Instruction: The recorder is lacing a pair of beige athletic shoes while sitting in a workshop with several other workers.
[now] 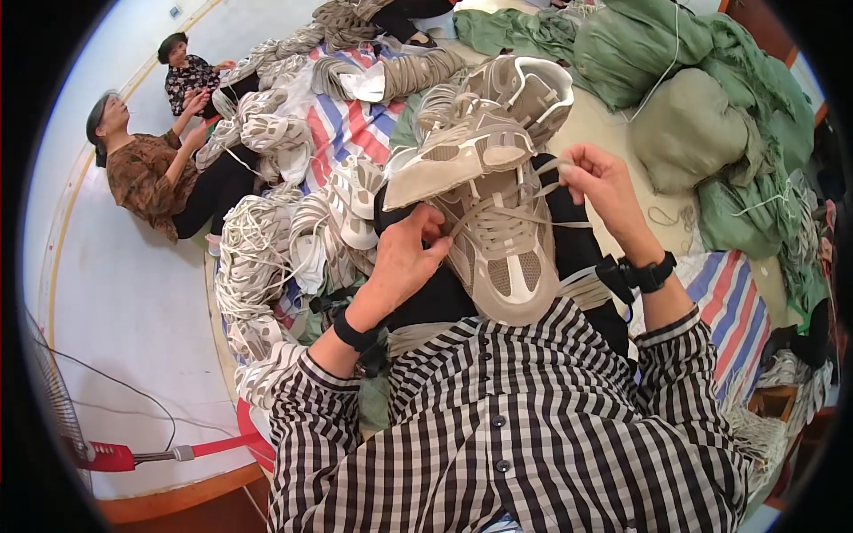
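Evidently, the beige and brown shoe upper (521,279) sits on the person's dark-trousered lap, toe toward the near side, with a second upper (466,151) overlapping its far end in this view. The right hand (582,175) is pinched on a strand of the lace (506,228), thumb against fingertips, well out to the right. The left hand (434,233), just beside the upper's left edge, has its fingers together and seems to nip the lace too, though the fingers partly cover that spot. The upper should be light and pliable, its mesh giving easily while the toe cap stays somewhat stiffer; hold it by the side panels beside the eyelets. The lace looks soft, flat and limp, so a pinch near the eyelets should govern it best. A heap of uppers (258,249) lies to the left; green sacks (689,124) lie far right.
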Tool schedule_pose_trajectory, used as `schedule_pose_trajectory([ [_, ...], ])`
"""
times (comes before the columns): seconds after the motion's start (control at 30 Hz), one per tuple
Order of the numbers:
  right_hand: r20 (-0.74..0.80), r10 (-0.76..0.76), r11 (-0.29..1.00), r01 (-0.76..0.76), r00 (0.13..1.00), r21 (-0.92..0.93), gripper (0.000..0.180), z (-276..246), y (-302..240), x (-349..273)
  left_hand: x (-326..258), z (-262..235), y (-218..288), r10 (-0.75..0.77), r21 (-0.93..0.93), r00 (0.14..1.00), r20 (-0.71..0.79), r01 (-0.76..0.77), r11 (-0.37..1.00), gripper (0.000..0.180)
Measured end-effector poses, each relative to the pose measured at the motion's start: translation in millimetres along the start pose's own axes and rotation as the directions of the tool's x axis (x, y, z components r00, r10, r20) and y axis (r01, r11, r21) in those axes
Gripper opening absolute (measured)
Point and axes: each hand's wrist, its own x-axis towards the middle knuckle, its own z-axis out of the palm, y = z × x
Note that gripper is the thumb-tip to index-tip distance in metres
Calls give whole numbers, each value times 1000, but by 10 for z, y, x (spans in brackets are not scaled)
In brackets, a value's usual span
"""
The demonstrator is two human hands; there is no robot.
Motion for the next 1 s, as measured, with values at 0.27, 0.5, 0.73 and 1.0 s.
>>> schedule_pose_trajectory([
  [0.27, -124, -57, 998, 57, 991, -7, 6, 114, 49, 132, -49, 57, -54, 10, 59, 1000, -11, -9, 998, 15],
  [0.5, 232, 39, 979, -83, 972, 184, 7, 103, -277, -54, -31, -244, -49, 41, -176, 996, -81, -55, 983, 5],
  [0.73, 516, 101, 978, -179, 850, 103, 6, 274, -305, -142, -243, -695, -250, -29, -48, 988, -152, 22, 999, 5],
  [1.0, 123, -491, 745, 489, 862, -454, 12, 351, -191, -3, -475, -824, -396, -134, -26, 982, -135, 132, 991, 7],
])
